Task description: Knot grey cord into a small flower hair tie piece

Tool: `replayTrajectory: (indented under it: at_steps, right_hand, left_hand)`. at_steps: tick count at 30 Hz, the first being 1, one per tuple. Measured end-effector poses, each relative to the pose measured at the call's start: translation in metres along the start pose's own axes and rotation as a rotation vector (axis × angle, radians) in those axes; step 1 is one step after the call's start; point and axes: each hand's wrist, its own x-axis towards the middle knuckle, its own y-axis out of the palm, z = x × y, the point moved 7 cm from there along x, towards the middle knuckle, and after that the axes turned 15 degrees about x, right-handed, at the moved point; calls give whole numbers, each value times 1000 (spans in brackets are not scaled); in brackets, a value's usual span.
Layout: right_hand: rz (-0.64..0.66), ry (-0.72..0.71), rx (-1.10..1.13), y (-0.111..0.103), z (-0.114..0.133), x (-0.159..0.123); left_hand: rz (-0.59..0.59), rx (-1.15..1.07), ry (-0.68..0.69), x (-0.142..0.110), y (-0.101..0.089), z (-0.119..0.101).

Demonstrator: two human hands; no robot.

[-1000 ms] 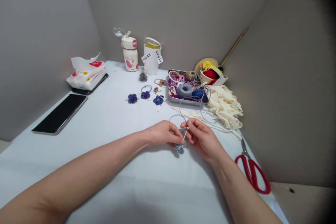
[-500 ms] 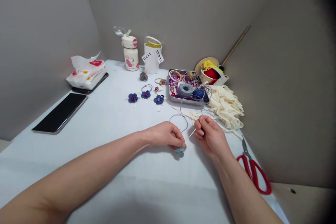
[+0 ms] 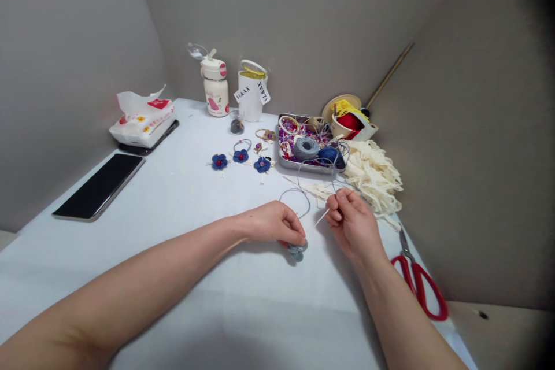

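Observation:
My left hand is closed in a pinch on a small grey-blue crochet piece just above the white table. Part of that piece is hidden under my fingertips. Off to its right, my right hand is closed around a thin, pale crochet hook, whose tip points down-left and stands apart from the piece. Grey yarn loops across the table between my left hand and the grey yarn ball in the metal tray.
Behind my hands stands a metal tray of beads and yarn. Several blue crochet flowers lie left of it. Cream lace and red-handled scissors are at the right. A phone, tissue pack and bottle stand farther off.
My right hand has shifted slightly right, drawing the hook's tip away from the crochet piece. My left hand has stayed almost in place.

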Motion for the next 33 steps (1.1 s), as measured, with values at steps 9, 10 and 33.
replayTrajectory:
  at_steps: [9, 10, 33]
  right_hand:
    - [-2, 6, -26, -1, 1, 2]
    - [8, 17, -44, 0, 2, 2]
    - [272, 180, -832, 16, -13, -20]
  left_hand:
    - [-34, -73, 12, 4, 1, 5]
    - [-58, -113, 12, 6, 0, 6]
    - [-453, -143, 186, -1, -21, 3]
